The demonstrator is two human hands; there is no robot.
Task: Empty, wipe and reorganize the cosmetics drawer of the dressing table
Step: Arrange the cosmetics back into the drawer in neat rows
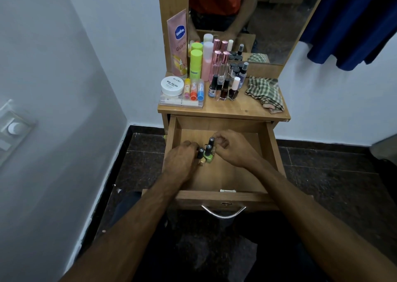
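The wooden drawer [225, 174] is pulled out below the dressing table top. Inside it, at the left middle, stands a small cluster of nail polish bottles [208, 152] with black caps, one green. My left hand [180, 163] curls around the cluster from the left, fingers at a beige bottle [200, 156]. My right hand [232, 148] comes in from the right, its fingertips pinching the cap of the rear bottle [211, 141]. The other cosmetics [206, 73] crowd the table top.
On the table top [236, 107] stand a Vaseline tube [177, 45], bottles, lip balms, a nail polish remover jar [172, 85] on a clear box, and a checked cloth [265, 93] at the right. A mirror rises behind. Blue fabric [352, 23] hangs at the right.
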